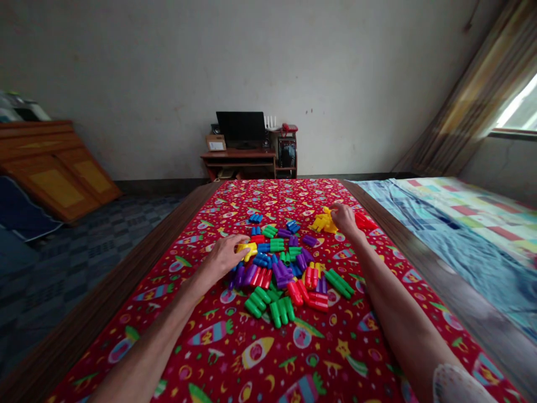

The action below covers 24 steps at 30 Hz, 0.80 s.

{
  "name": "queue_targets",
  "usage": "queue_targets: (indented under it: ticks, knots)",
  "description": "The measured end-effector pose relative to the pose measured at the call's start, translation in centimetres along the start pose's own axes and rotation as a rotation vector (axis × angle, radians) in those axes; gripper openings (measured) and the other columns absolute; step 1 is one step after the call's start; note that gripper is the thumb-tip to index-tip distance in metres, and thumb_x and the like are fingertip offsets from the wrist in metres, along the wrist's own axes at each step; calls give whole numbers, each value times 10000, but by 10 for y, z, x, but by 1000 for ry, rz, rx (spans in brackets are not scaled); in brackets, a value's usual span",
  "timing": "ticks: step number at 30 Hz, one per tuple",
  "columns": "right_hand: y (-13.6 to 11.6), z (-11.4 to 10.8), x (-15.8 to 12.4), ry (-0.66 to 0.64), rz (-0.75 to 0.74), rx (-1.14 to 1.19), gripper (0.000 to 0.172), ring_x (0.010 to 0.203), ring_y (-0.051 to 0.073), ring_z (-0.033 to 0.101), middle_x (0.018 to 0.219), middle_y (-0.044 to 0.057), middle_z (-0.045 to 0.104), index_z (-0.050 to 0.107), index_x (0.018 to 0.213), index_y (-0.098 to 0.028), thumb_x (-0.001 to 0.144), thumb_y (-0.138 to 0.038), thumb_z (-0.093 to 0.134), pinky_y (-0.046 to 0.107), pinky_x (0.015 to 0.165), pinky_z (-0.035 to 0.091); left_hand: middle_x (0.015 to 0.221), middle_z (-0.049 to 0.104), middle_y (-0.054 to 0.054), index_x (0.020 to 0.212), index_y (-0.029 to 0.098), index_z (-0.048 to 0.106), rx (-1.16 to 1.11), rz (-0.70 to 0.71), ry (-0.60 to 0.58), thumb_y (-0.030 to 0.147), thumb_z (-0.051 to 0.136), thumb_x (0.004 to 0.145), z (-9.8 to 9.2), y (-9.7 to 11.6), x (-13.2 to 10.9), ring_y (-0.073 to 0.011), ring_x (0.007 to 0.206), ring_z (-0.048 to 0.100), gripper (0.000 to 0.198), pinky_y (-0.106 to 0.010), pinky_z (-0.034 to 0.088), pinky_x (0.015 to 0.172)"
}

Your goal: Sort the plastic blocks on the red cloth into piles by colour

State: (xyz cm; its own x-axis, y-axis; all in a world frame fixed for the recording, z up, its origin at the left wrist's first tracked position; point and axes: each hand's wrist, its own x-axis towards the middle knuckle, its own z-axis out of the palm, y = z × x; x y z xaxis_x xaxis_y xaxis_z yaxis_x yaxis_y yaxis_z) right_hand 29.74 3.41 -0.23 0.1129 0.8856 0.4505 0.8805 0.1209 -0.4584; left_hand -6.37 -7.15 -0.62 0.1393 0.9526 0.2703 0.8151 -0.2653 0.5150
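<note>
My left hand (226,254) is closed on a yellow plastic building block (250,250) at the left side of a mixed heap. Around it lie blue, green, purple and red blocks, among them a purple block (282,274) and a green block (282,312) nearer to me. Farther right, my right hand (345,218) has its fingers curled at the edge of a pile of yellow blocks (323,221). They appear to pinch one of these, though the fingertips partly cover it. Beside that wrist is a group of red blocks (364,221), partly hidden by the hand.
A red patterned cloth (260,364) covers the long table, whose dark wooden edge (403,252) shows on the right. A bed (461,224) stands alongside. Against the far wall is a desk (239,154) with a monitor (242,127); a wooden cabinet (59,173) stands left.
</note>
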Motion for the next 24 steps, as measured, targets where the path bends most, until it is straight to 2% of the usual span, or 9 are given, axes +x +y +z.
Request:
queue_targets:
  ticks: [2, 4, 9, 11, 14, 16, 19, 24]
  knots:
    - [12, 6, -2, -83, 26, -28, 318, 833, 224, 661, 848, 107, 732, 748, 930, -155, 761, -112, 482, 292, 756, 475, 956, 734, -80, 983, 194, 706, -47, -9, 8, 356, 577, 734, 0, -3, 1, -240, 845, 684, 323, -324, 538, 746]
    - [15, 9, -4, -101, 18, -29, 328, 858, 223, 666, 882, 113, 737, 755, 936, -146, 765, -116, 477, 287, 771, 476, 933, 737, -79, 952, 191, 708, -117, -18, 14, 406, 585, 727, -1, -6, 2, -240, 837, 687, 335, -316, 543, 724]
    - [12, 4, 7, 34, 50, -38, 366, 883, 238, 665, 913, 115, 739, 742, 1023, -153, 814, -158, 441, 324, 819, 479, 947, 736, -79, 940, 188, 707, -315, -57, 104, 541, 619, 690, 2, -11, 5, -240, 843, 686, 441, -315, 549, 742]
    - [9, 5, 19, 32, 67, -47, 366, 927, 250, 658, 946, 121, 734, 726, 1069, -162, 835, -188, 445, 338, 844, 477, 960, 732, -79, 982, 185, 698, -430, -109, 178, 563, 630, 696, 8, -13, 3, -234, 848, 684, 479, -309, 549, 742]
    - [4, 13, 40, -103, 11, -88, 396, 1083, 259, 608, 1118, 141, 693, 665, 1189, -162, 828, -221, 513, 340, 910, 457, 947, 724, -72, 1034, 176, 670, -665, -238, 281, 561, 665, 689, 19, -19, -1, -208, 837, 684, 517, -279, 552, 715]
    - [3, 22, 52, -213, -43, -102, 404, 1124, 241, 587, 1179, 133, 669, 663, 1187, -168, 794, -210, 576, 309, 919, 452, 932, 716, -68, 1034, 166, 651, -826, -311, 322, 553, 704, 653, 24, -23, -2, -188, 814, 686, 546, -262, 555, 696]
    - [6, 31, 62, -296, -72, -96, 318, 991, 213, 641, 1043, 108, 717, 723, 1048, -161, 748, -149, 619, 265, 832, 475, 931, 704, -65, 1038, 156, 627, -951, -352, 345, 541, 727, 631, 27, -28, -2, -171, 788, 689, 569, -258, 561, 684]
    - [13, 25, 62, -292, -111, -101, 200, 796, 191, 664, 836, 99, 733, 751, 918, -116, 775, -159, 618, 246, 709, 471, 940, 705, -67, 1075, 155, 602, -969, -334, 289, 514, 715, 679, 26, -28, -2, -170, 809, 697, 546, -281, 570, 738]
